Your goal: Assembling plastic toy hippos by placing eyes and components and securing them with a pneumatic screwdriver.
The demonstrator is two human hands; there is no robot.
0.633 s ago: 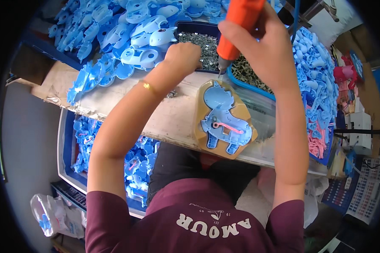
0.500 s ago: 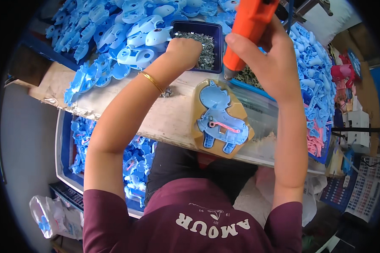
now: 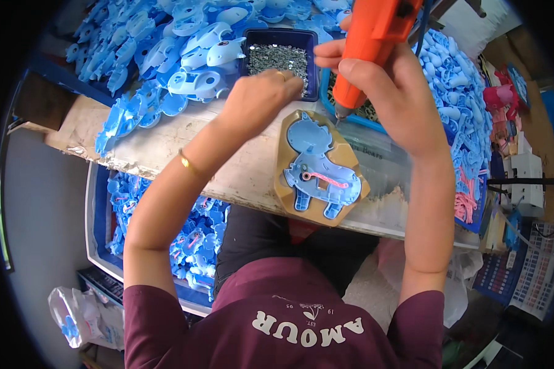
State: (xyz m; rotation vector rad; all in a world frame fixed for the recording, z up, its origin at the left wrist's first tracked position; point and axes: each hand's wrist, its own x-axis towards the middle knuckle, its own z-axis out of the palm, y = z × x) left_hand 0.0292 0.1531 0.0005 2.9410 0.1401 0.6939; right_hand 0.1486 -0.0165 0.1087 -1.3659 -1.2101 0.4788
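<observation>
My right hand (image 3: 400,101) grips an orange electric screwdriver (image 3: 370,58), its tip pointing down beside the upper right edge of a tan holder (image 3: 349,154). In that holder lies a light blue plastic animal-shaped half shell (image 3: 308,138), hollow side up. A twisted pink plastic piece (image 3: 329,179) with a ring end sits inside the shell. Over the near edge of a dark blue bin (image 3: 316,64) of small metal parts (image 3: 277,56), my left hand (image 3: 258,101) is closed with fingertips together. Whatever it may pinch is hidden.
Blue shell pieces (image 3: 194,58) are heaped at the far left of the worktable (image 3: 240,166). A light blue tray (image 3: 368,125) of small parts stands behind the holder. More blue pieces (image 3: 449,80) and pink strips (image 3: 468,200) lie right. A filled crate (image 3: 95,227) stands below left.
My left hand has drawn back from inside the metal-parts bin toward me. The screwdriver in my right hand has shifted slightly right and down.
</observation>
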